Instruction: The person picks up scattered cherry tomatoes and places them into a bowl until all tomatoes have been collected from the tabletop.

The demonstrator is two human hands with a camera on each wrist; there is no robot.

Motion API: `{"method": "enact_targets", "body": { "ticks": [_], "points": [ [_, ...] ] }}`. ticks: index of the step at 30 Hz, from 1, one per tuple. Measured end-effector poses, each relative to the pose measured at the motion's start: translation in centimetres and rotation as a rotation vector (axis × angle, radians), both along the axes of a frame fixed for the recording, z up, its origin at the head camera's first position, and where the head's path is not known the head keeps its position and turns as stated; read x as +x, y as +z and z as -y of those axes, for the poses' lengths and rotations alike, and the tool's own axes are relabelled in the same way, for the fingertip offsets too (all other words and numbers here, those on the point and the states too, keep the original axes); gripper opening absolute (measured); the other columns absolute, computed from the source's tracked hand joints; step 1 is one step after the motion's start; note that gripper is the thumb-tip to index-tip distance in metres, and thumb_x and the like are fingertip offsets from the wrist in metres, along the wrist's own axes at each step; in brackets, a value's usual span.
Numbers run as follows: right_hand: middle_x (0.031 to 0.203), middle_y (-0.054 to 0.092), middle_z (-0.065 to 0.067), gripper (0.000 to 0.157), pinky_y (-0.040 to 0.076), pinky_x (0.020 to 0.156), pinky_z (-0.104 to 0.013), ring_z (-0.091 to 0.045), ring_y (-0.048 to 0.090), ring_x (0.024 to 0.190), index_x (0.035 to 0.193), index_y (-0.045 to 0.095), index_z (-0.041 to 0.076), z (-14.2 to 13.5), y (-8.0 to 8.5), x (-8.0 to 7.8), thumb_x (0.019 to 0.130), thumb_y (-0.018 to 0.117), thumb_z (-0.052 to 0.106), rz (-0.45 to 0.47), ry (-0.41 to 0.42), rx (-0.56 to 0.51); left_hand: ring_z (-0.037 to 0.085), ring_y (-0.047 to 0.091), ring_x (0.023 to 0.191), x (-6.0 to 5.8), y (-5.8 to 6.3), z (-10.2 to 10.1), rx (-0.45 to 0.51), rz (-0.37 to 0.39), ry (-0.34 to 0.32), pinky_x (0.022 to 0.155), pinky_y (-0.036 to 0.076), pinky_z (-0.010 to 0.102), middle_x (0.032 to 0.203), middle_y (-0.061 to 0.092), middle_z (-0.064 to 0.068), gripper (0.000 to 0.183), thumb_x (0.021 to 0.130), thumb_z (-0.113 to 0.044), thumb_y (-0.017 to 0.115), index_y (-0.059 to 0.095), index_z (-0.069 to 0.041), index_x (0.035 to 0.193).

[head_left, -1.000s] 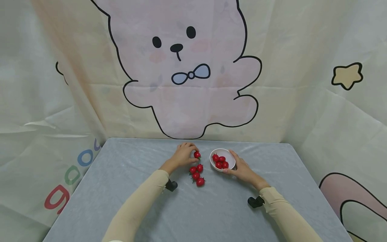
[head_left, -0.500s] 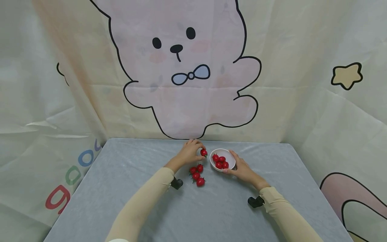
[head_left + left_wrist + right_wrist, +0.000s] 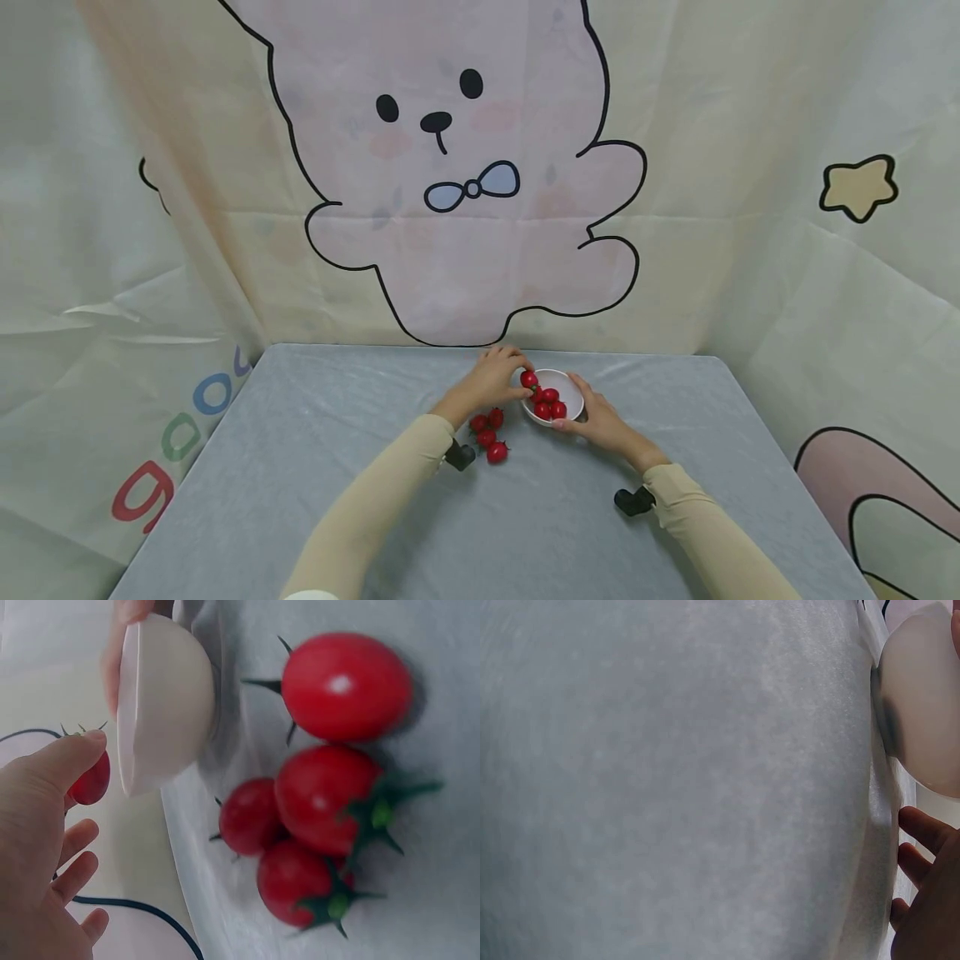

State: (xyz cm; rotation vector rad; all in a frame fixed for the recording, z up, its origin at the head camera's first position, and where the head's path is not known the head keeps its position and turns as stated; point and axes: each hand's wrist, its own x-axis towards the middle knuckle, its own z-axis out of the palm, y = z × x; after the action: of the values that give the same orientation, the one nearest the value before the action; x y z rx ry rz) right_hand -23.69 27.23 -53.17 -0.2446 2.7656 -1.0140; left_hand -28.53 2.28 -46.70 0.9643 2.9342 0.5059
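My left hand (image 3: 491,382) pinches a small red tomato (image 3: 528,379) with a green stem between thumb and fingers, at the left rim of a white bowl (image 3: 573,392). In the left wrist view, the pinched tomato (image 3: 91,780) is beside the bowl (image 3: 169,705). Several red tomatoes (image 3: 551,395) lie inside the bowl. My right hand (image 3: 603,423) grips the bowl's right side, thumb at the front and fingers behind. In the right wrist view, the bowl (image 3: 922,705) is partly cut off by the frame edge.
Several loose tomatoes (image 3: 487,437) lie grouped on the grey cloth-covered table (image 3: 525,525), left of the bowl and near my left wrist. A printed curtain (image 3: 675,275) hangs behind the table and along both sides.
My left hand has carried the pinched tomato rightward, from above the loose tomatoes to the bowl's left rim. The right hand and bowl stay almost still.
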Motion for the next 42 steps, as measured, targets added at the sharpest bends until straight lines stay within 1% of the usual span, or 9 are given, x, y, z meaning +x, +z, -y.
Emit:
{"method": "enact_targets", "body": {
  "ticks": [5, 12, 16, 23, 29, 34, 38, 42],
  "points": [
    [0.156, 0.034, -0.021, 0.108, 0.042, 0.104, -0.064, -0.042, 0.04, 0.137, 0.159, 0.011, 0.024, 0.0, 0.0, 0.0, 0.079, 0.073, 0.061, -0.014, 0.006, 0.004, 0.024, 0.043, 0.136, 0.3, 0.2, -1.0, -0.009, 0.002, -0.005, 0.114, 0.033, 0.049, 0.141, 0.053, 0.001, 0.042, 0.089, -0.046, 0.07, 0.063, -0.027, 0.127],
    [0.152, 0.038, -0.021, 0.107, 0.043, 0.102, -0.061, -0.041, 0.042, 0.134, 0.159, 0.012, 0.022, 0.0, 0.0, -0.1, 0.079, 0.074, 0.059, -0.035, 0.015, 0.012, 0.02, 0.046, 0.129, 0.2, -0.4, -2.0, -0.032, -0.049, -0.018, 0.11, 0.038, 0.048, 0.137, 0.055, -0.001, 0.041, 0.088, -0.049, 0.07, 0.065, -0.028, 0.123],
    [0.152, 0.038, -0.021, 0.107, 0.042, 0.102, -0.061, -0.041, 0.042, 0.134, 0.159, 0.012, 0.022, -0.1, 0.0, -0.1, 0.079, 0.073, 0.06, -0.037, 0.017, 0.018, 0.021, 0.046, 0.129, 0.2, -0.7, -2.4, -0.04, -0.059, -0.03, 0.109, 0.038, 0.047, 0.136, 0.055, -0.001, 0.041, 0.089, -0.049, 0.069, 0.065, -0.028, 0.124],
    [0.154, 0.037, -0.021, 0.108, 0.041, 0.104, -0.063, -0.041, 0.041, 0.136, 0.159, 0.011, 0.02, 0.0, 0.1, -0.1, 0.08, 0.072, 0.061, -0.029, 0.025, 0.017, 0.022, 0.043, 0.132, 0.3, -1.0, -3.0, -0.02, -0.026, -0.043, 0.112, 0.035, 0.049, 0.138, 0.054, -0.001, 0.039, 0.09, -0.046, 0.069, 0.065, -0.027, 0.124],
    [0.154, 0.036, -0.022, 0.108, 0.039, 0.106, -0.063, -0.042, 0.04, 0.138, 0.159, 0.01, 0.021, 0.0, 0.0, -0.1, 0.081, 0.072, 0.06, -0.029, 0.024, 0.019, 0.022, 0.043, 0.131, 0.3, -1.3, -3.1, -0.023, -0.022, -0.045, 0.113, 0.033, 0.049, 0.137, 0.053, -0.002, 0.039, 0.09, -0.047, 0.069, 0.065, -0.026, 0.123],
    [0.153, 0.037, -0.022, 0.108, 0.04, 0.104, -0.062, -0.042, 0.041, 0.136, 0.159, 0.01, 0.022, 0.0, 0.0, -0.2, 0.08, 0.072, 0.061, -0.028, 0.016, 0.017, 0.022, 0.043, 0.131, 0.4, -1.2, -2.9, -0.019, -0.022, -0.039, 0.113, 0.034, 0.05, 0.137, 0.054, -0.002, 0.037, 0.091, -0.046, 0.069, 0.065, -0.027, 0.123],
    [0.152, 0.038, -0.022, 0.108, 0.041, 0.103, -0.062, -0.041, 0.041, 0.135, 0.159, 0.01, 0.022, 0.0, -0.1, -0.2, 0.08, 0.072, 0.061, -0.033, 0.014, 0.022, 0.023, 0.044, 0.131, 0.4, -1.0, -2.6, -0.007, -0.015, -0.038, 0.113, 0.034, 0.051, 0.136, 0.054, 0.0, 0.037, 0.091, -0.044, 0.069, 0.066, -0.026, 0.123],
    [0.152, 0.038, -0.021, 0.108, 0.043, 0.103, -0.061, -0.041, 0.042, 0.134, 0.159, 0.011, 0.022, 0.1, -0.2, -0.2, 0.08, 0.073, 0.061, -0.032, 0.01, 0.021, 0.022, 0.044, 0.13, 0.3, -1.1, -2.3, -0.009, -0.013, -0.034, 0.112, 0.035, 0.05, 0.136, 0.054, -0.001, 0.038, 0.091, -0.044, 0.069, 0.066, -0.025, 0.123]
  ]
}}
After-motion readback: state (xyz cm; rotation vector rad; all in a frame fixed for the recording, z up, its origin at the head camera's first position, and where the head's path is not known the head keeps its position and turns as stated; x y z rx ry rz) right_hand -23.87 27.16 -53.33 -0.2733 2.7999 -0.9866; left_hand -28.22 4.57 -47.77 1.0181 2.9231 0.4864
